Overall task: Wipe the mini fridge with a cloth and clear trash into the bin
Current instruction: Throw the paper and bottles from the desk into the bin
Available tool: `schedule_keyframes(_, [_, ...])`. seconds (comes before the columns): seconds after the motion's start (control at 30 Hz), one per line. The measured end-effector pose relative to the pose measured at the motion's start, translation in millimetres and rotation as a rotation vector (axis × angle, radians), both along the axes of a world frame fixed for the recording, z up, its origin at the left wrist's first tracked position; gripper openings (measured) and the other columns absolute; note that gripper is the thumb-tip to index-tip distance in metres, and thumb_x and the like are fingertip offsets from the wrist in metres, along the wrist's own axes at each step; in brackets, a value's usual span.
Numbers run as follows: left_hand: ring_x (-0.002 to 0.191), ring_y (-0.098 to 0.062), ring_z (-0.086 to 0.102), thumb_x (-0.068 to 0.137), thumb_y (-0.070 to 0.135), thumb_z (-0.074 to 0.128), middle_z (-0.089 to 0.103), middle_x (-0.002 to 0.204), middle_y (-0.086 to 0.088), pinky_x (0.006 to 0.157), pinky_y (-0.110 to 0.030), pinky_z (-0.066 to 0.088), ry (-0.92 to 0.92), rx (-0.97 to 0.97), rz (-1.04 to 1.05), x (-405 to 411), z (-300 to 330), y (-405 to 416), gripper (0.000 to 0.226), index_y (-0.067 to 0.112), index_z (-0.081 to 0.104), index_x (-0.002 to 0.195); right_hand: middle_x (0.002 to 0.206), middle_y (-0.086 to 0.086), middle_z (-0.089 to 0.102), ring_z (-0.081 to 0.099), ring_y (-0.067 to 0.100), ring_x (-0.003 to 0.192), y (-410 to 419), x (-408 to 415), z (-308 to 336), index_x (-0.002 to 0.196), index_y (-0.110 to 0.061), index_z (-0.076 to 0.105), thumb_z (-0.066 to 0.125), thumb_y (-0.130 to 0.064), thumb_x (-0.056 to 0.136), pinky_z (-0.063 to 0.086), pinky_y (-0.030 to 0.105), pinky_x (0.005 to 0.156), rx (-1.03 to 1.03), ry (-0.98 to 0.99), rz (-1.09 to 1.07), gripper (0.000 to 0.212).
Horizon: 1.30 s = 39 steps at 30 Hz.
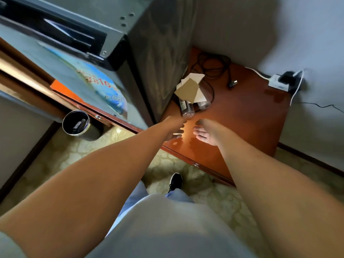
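A round bin [79, 125] on the carpet holds some pale scrap. The fridge [104, 58] stands on the wooden cabinet [247, 116]. Beside it lie two clear bottles [187, 108] under cardboard [188, 90]. The left hand [175, 130] and the right hand [206, 132] hover with relaxed fingers, holding nothing.

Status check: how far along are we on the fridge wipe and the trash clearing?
Done: little that shows; the bin on the floor already holds some item. In hand: the left hand and right hand reach over the wooden cabinet toward two plastic bottles and cardboard pieces beside the mini fridge; neither grips anything. Left: binning that trash and wiping; no cloth is in view.
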<state>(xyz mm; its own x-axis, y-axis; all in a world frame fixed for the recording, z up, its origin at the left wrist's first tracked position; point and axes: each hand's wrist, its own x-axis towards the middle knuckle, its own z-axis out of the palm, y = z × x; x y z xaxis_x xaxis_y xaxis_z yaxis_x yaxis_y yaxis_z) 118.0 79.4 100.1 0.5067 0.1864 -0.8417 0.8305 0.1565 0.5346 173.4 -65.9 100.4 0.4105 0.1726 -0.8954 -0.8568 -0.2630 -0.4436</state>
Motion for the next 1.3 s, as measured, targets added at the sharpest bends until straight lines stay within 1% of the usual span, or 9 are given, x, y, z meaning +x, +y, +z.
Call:
schedule_keyframes(0.17, [0.113,-0.023,0.062,0.095,0.030,0.067,0.059,0.128,-0.003,0.073,-0.032,0.051,0.004,0.024,0.073,30,-12,5,0.041,0.011,0.061,0.130,0.134,0.017,0.060,0.055,0.028,0.129,7,33,1,0.133,-0.003,0.055,0.048,-0.005,0.101,0.041,0.037,0.114,0.110,0.032,-0.198,0.034])
schedule_keyframes(0.33, [0.067,-0.020,0.047,0.096,0.022,0.059,0.050,0.084,-0.007,0.056,-0.026,0.041,-0.014,0.127,0.172,65,-29,4,0.034,0.003,0.063,0.123,0.122,0.016,0.064,0.064,0.022,0.094,23,72,-18,0.127,-0.006,0.058,0.047,-0.004,0.099,0.058,0.034,0.084,-0.015,-0.109,-0.174,0.030])
schedule_keyframes(0.47, [0.066,-0.018,0.051,0.089,0.026,0.064,0.058,0.095,-0.011,0.054,-0.023,0.040,-0.016,0.164,0.229,93,-43,0,0.033,0.012,0.056,0.118,0.088,0.004,0.059,0.058,0.015,0.067,28,99,-37,0.136,0.000,0.051,0.053,-0.006,0.096,0.058,0.030,0.061,-0.126,-0.258,0.002,0.041])
schedule_keyframes(0.53, [0.058,-0.020,0.053,0.092,0.019,0.062,0.055,0.084,-0.011,0.048,-0.023,0.038,0.009,0.135,0.271,107,-51,-2,0.033,0.009,0.053,0.122,0.094,0.003,0.057,0.056,0.012,0.063,30,110,-48,0.137,-0.006,0.047,0.051,-0.003,0.096,0.049,0.021,0.046,-0.152,-0.258,0.026,0.042])
schedule_keyframes(0.6, [0.058,-0.023,0.066,0.095,0.013,0.059,0.063,0.085,-0.013,0.042,-0.022,0.042,0.051,0.124,0.365,120,-62,0,0.031,0.006,0.056,0.126,0.108,0.011,0.062,0.061,0.016,0.067,32,118,-61,0.131,-0.011,0.047,0.050,-0.002,0.095,0.055,0.025,0.055,-0.132,-0.214,-0.017,0.037])
schedule_keyframes(0.8, [0.082,-0.029,0.072,0.086,0.023,0.062,0.073,0.097,-0.009,0.078,-0.044,0.063,0.131,0.175,0.429,148,-91,6,0.018,0.012,0.066,0.099,0.087,0.015,0.054,0.059,0.027,0.073,41,131,-81,0.099,-0.009,0.050,0.045,0.004,0.093,0.058,0.041,0.085,-0.055,-0.157,-0.061,0.015])
schedule_keyframes(0.93, [0.094,-0.021,0.062,0.096,0.020,0.057,0.065,0.130,-0.012,0.073,-0.031,0.055,0.110,0.227,0.366,157,-93,12,0.042,0.007,0.055,0.136,0.084,0.014,0.063,0.063,0.025,0.067,52,132,-85,0.097,-0.007,0.056,0.053,0.001,0.092,0.058,0.032,0.066,-0.076,-0.171,-0.017,0.010])
schedule_keyframes(1.03, [0.083,-0.021,0.056,0.100,0.014,0.055,0.063,0.124,-0.015,0.056,-0.027,0.046,0.092,0.280,0.308,158,-97,19,0.031,0.008,0.055,0.130,0.071,0.010,0.060,0.058,0.020,0.052,59,132,-87,0.079,-0.014,0.049,0.056,0.001,0.089,0.053,0.032,0.061,-0.082,-0.199,-0.008,0.019])
schedule_keyframes(1.3, [0.104,-0.035,0.064,0.104,0.026,0.043,0.067,0.119,-0.013,0.087,-0.040,0.052,0.098,0.464,0.161,144,-82,22,0.034,0.009,0.066,0.123,0.069,0.009,0.058,0.051,0.020,0.056,54,125,-78,0.082,-0.017,0.052,0.048,0.003,0.089,0.041,0.032,0.058,-0.087,-0.271,-0.004,0.022])
